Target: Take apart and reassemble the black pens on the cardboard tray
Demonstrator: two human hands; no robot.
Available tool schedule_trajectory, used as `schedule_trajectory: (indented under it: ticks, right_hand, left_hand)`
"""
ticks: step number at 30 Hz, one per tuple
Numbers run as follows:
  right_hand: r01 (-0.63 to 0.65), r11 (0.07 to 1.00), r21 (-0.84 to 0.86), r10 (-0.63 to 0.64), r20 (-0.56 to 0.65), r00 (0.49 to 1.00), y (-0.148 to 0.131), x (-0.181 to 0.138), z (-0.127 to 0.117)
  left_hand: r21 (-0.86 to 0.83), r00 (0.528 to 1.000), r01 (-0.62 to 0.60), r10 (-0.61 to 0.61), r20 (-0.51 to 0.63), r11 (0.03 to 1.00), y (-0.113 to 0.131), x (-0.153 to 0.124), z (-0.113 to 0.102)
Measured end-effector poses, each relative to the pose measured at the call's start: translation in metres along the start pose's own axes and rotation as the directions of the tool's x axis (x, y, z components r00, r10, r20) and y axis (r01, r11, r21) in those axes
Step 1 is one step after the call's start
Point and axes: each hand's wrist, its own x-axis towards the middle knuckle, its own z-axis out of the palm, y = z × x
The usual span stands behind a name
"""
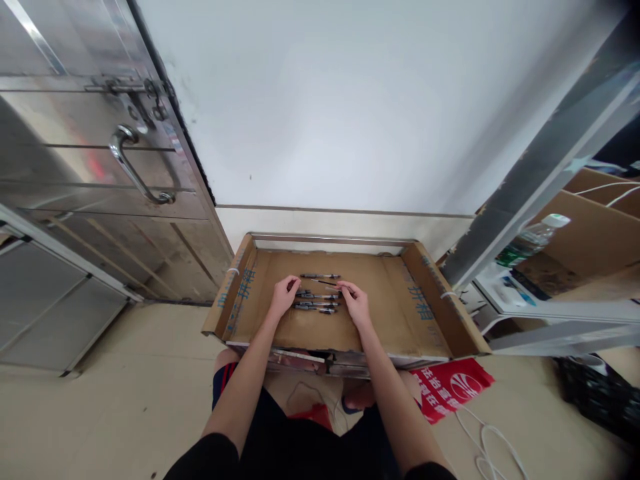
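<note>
Several clear-barrelled pens with dark parts lie crosswise in a shallow cardboard tray (395, 327). One pen (320, 275) rests farthest back, just beyond my hands; a group of pens (315, 305) lies nearer me. Between my hands stretches a thin dark stick (327, 283), which looks like a pen refill. My right hand (356, 303) pinches at its right end. My left hand (286, 293) is closed at the fingertips beside the left ends of the pens; what it grips is too small to make out.
The tray's cardboard walls rise left and right, with white ties (449, 294) at the sides. A metal door (100, 167) stands at left. On the right, a shelf holds a plastic bottle (533, 240) and a cardboard box (595, 240). Red cloth (455, 388) and white cable (485, 440) lie below.
</note>
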Motion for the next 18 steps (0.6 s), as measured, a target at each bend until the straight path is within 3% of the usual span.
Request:
schedule_trajectory:
  ticks: [18]
  right_hand:
    - [-0.028, 0.998, 0.055, 0.028, -0.005, 1.000, 0.0010, -0.0003, 0.0000]
  left_hand:
    - [0.000, 1.000, 0.001, -0.001, -0.017, 1.000, -0.0046, 0.0007, 0.0005]
